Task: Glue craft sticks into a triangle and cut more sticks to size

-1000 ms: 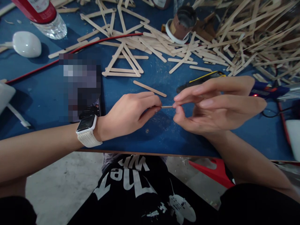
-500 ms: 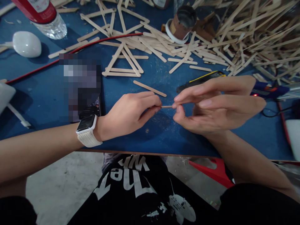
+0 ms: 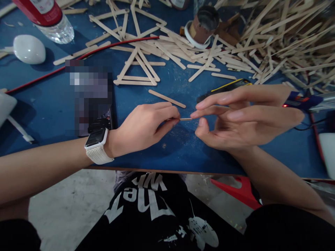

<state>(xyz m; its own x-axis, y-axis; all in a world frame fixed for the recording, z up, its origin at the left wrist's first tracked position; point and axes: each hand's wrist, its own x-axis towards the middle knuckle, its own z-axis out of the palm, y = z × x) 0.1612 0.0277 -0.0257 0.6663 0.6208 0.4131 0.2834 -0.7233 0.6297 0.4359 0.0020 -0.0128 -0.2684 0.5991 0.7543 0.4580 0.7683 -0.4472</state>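
Between its thumb and fingers, my left hand (image 3: pixel 154 122) pinches a wooden craft stick (image 3: pixel 185 119); only a short end juts out to the right, the rest being hidden by the hand. My right hand (image 3: pixel 240 118) is just right of that end, thumb and fingers apart, with a fingertip at or very near the stick's tip; I cannot tell whether it touches. Just beyond my hands a single loose craft stick (image 3: pixel 166 98) lies flat on the blue table (image 3: pixel 157 157). Farther back rests a triangle of craft sticks (image 3: pixel 137 81).
A large heap of craft sticks (image 3: pixel 274 38) fills the back right. Behind my right hand lie a black-and-yellow tool (image 3: pixel 227 87) and a blue device with a red light (image 3: pixel 303 101). A phone (image 3: pixel 110 115), red cable (image 3: pixel 86 55), bottle (image 3: pixel 49 17) and brown cup (image 3: pixel 205 22) stand around.
My right thumb and fingers have spread apart, releasing their pinch on the stick's end, and the hand has shifted slightly right. My left hand keeps its hold, nearly unmoved.
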